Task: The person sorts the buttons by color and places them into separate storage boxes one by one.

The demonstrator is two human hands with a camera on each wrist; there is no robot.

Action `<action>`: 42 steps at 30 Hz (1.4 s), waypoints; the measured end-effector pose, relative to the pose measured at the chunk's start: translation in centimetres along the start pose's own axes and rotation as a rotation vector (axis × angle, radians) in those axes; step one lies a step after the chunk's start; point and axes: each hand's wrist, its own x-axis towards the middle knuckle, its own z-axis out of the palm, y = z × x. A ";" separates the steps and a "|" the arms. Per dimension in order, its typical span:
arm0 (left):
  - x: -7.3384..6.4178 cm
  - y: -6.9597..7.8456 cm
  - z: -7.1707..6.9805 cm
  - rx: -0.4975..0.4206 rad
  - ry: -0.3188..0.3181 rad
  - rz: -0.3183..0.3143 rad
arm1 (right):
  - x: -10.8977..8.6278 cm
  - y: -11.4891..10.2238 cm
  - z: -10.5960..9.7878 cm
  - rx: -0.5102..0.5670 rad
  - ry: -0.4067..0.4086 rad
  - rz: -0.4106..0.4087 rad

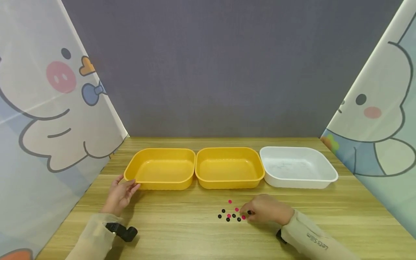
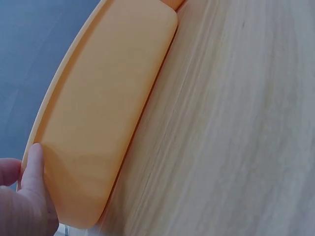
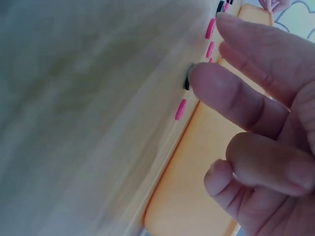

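Note:
My left hand [image 1: 119, 195] holds the front left corner of the left yellow tray [image 1: 156, 186], its fingers at the rim. In the left wrist view one of its fingers [image 2: 33, 169] lies against the tray's outer wall. On the table, my right hand [image 1: 266, 208] is over the right side of a scatter of small black and pink buttons. One fingertip [image 3: 204, 81] touches a black button [image 3: 187, 81]; no pinch shows. Beside it lies a pink button [image 3: 180, 109]. Two other fingers are curled towards the palm.
A second yellow tray [image 1: 230, 184] stands against the left one, with a white tray [image 1: 299, 183] at its right. Several more buttons, such as a black button [image 1: 219, 216] and a pink button [image 1: 230, 201], lie in front. A grey wall [image 1: 221, 72] rises behind the table [image 1: 182, 231].

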 end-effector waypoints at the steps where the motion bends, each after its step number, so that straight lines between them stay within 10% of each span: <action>1: 0.0 0.0 0.0 -0.004 0.001 -0.004 | 0.1 -0.1 0.0 -0.010 -0.011 0.005; 18: -0.2 -0.2 0.2 -0.054 -0.001 -0.005 | 1.3 -0.7 -0.5 -0.021 -0.075 0.121; 42: -0.3 -0.2 0.0 -0.056 0.015 -0.011 | 1.7 -0.3 0.2 -0.059 -0.044 0.036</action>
